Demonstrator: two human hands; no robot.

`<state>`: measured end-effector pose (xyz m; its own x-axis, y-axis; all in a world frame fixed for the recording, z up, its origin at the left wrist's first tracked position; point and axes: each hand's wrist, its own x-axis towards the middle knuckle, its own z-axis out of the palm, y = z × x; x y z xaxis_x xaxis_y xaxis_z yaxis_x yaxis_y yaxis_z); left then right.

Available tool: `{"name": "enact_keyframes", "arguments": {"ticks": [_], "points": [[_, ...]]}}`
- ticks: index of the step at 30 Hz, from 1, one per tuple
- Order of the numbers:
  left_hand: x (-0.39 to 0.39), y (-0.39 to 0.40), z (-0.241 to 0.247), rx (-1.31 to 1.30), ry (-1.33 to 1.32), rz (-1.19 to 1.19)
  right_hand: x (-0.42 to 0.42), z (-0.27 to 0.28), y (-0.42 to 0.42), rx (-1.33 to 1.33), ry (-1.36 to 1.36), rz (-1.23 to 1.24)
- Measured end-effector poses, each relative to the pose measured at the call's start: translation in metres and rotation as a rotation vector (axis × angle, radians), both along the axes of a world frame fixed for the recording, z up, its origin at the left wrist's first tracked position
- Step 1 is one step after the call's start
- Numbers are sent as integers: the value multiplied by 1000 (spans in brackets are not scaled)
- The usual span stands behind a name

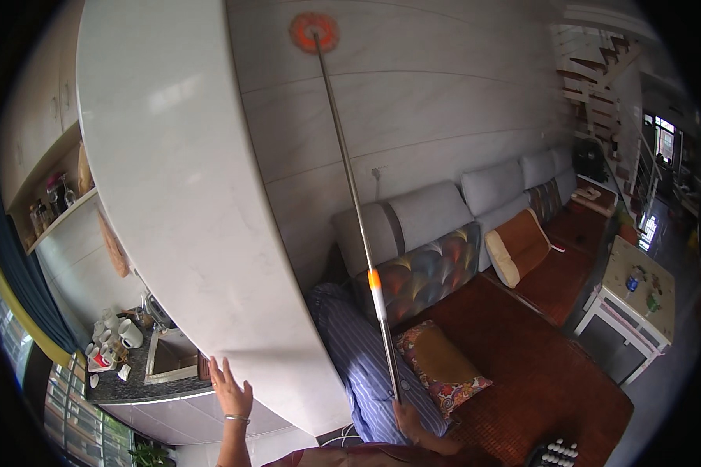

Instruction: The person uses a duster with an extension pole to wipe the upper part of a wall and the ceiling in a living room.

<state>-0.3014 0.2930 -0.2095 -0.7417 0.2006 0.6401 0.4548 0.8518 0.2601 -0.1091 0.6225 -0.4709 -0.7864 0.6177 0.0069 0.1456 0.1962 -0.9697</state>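
A long metal pole with an orange and white joint slants up from the bottom centre. An orange fluffy mop head at its top end is against the grey tiled wall. My right hand grips the pole near its lower end, beside a blue striped cloth. At the lower left my left hand is raised with fingers apart, holding nothing, at the edge of the white pillar; whether it touches the pillar I cannot tell. A bracelet circles that wrist.
To the right runs a grey sofa with red-brown seat mats and cushions. A small table stands beyond it. A sink and mugs occupy the counter at left. Stairs rise at the far right.
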Motion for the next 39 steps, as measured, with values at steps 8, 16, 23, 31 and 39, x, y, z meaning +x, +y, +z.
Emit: {"name": "enact_keyframes", "arguments": {"ticks": [8,16,23,31,39], "points": [[2,1,-4,-15,-22,10,8,87,32,-141,110,50],[17,69,-6,-42,-41,-291,-142,361,168,-421,317,69],[37,137,14,-169,-91,-712,-85,244,125,18,29,60],[42,299,56,-581,154,-1080,81,80,-12,-656,-3,-47],[60,443,34,-1192,355,-1054,137,106,-20,-820,3,-114]]}}
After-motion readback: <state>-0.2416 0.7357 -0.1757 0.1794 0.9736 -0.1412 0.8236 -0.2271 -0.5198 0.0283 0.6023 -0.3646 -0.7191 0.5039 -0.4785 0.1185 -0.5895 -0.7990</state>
